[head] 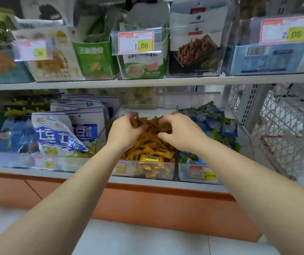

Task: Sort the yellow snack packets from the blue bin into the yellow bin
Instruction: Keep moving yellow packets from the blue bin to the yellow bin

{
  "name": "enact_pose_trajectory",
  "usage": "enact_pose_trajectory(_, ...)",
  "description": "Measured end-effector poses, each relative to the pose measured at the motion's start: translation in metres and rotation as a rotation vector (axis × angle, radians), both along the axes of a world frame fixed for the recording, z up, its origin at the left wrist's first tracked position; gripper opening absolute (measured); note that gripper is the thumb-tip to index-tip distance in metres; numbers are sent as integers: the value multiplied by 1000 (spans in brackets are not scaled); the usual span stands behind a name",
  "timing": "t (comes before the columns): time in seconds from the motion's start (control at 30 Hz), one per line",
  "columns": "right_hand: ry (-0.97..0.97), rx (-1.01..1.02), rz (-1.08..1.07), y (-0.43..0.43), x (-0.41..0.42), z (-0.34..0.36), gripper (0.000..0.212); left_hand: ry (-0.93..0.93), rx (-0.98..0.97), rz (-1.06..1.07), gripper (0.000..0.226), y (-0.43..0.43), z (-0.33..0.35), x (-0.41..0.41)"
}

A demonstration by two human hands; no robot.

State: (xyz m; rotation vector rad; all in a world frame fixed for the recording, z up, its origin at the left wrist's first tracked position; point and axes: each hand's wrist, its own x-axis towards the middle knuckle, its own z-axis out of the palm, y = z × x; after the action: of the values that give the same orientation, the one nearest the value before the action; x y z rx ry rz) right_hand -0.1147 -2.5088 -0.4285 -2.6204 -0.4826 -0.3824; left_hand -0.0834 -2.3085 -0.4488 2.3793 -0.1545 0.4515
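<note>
Yellow snack packets lie heaped in the clear yellow bin on the lower shelf. The blue bin, filled with blue-green packets, stands just beside it at 3 o'clock. The left hand, at 9 o'clock of the heap's far end, and the right hand, at 3 o'clock, each curl their fingers round a raised bunch of these packets. A price tag reading 1.00 hangs at 12 o'clock, above the upper shelf.
</note>
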Motion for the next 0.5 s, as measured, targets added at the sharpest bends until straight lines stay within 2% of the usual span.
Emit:
enact_pose_trajectory(0.1, -55, 29, -14, -50, -34, -12, 27, -82, 84, -133, 38, -19, 6, -25)
enact_pose_trajectory(0.2, -64, 32, -166, -115, -54, -22, 16, -77, 102, -350, 22, -60, 6, -54)
enact_pose_trajectory(0.27, -78, 66, -323, -151, -59, -27, 22, -77, 122, -456, 21, -92, 3, -64)
enact_pose_trajectory(0.37, -67, 150, -479, -184, -64, -36, 43, -54, 242, -536, 30, -133, -6, -62)
enact_pose_trajectory(0.5, 60, 308, -398, -195, -68, -55, 52, -3, 298, -530, 42, -175, -18, -41)
